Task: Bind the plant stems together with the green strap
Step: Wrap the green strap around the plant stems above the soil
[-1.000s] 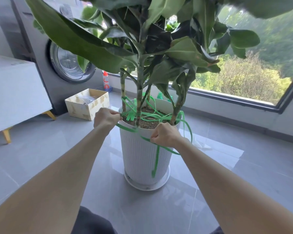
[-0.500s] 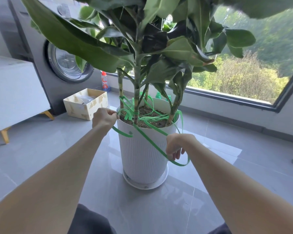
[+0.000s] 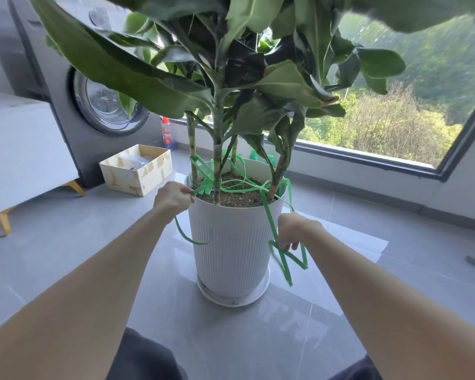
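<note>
Two hands gripped the green strap (image 3: 268, 215). The left hand (image 3: 173, 197), fingers curled, pinched it at the rim of the white ribbed pot (image 3: 231, 242). The right hand (image 3: 294, 229) clutched a doubled length beside the pot's wall (kinked loops dangled beneath it). Beyond both hands the strap wound around the plant stems (image 3: 217, 165). Since the earlier frame the right hand had dropped lower, while the left had stayed put.
</note>
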### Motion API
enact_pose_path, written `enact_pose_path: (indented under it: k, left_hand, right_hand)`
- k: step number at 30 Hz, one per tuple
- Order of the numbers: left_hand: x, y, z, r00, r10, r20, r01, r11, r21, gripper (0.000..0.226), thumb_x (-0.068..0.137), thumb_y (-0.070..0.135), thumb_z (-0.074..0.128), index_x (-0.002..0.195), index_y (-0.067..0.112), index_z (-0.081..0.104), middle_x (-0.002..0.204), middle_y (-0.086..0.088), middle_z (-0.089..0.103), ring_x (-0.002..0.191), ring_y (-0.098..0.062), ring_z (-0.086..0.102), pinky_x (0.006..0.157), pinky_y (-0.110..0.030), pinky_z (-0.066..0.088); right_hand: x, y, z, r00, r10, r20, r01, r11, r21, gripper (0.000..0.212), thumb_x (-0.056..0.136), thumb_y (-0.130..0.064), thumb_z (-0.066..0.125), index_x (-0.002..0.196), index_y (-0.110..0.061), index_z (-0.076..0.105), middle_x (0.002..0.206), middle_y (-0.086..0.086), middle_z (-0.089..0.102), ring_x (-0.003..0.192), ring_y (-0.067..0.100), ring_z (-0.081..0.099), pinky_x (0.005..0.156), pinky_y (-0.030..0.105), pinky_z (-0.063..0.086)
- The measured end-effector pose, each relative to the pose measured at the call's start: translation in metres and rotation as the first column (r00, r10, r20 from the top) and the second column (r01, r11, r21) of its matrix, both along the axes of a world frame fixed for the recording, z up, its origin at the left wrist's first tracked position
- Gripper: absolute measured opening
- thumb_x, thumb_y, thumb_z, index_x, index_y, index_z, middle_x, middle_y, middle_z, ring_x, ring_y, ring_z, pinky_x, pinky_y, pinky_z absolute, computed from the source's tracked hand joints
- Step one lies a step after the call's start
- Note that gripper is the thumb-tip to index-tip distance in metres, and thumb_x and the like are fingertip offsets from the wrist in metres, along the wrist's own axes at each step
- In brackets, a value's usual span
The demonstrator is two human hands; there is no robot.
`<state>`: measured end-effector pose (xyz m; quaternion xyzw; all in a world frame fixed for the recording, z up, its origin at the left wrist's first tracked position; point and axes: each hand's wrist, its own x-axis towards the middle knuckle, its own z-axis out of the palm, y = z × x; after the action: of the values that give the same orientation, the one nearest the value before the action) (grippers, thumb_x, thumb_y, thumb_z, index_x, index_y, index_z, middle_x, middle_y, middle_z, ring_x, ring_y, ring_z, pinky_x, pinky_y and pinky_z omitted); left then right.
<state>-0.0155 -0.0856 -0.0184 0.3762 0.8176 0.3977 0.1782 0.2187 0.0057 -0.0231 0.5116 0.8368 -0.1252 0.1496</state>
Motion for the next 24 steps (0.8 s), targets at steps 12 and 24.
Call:
enact_pose_path:
  k: [12,24]
  left_hand:
    - [0.015,-0.003,0.01,0.99,-0.142,-0.018,0.143,0.988,0.057,0.021,0.093,0.008,0.057,0.112,0.007,0.067,0.099,-0.011,0.068,0.067,-0.024,0.064,0.062,-0.033,0.058]
    - [0.016,0.011,0.003,0.986,-0.16,0.048,0.153,0.98,0.129,0.026,0.093,0.009,0.056,0.118,0.01,0.065,0.104,-0.009,0.061,0.057,-0.015,0.051,0.046,-0.018,0.052]
  right_hand:
    - [-0.012,-0.008,0.028,0.835,0.092,-0.543,0.135,0.922,0.364,0.016,0.09,-0.019,0.055,0.098,-0.023,0.069,0.094,0.001,0.068,0.086,0.024,0.062,0.062,0.028,0.042]
    - [-0.041,0.001,0.026,0.829,0.093,-0.551,0.112,0.938,0.328,0.048,0.095,-0.014,0.045,0.137,-0.036,0.044,0.086,0.005,0.061,0.068,0.022,0.054,0.045,0.026,0.03]
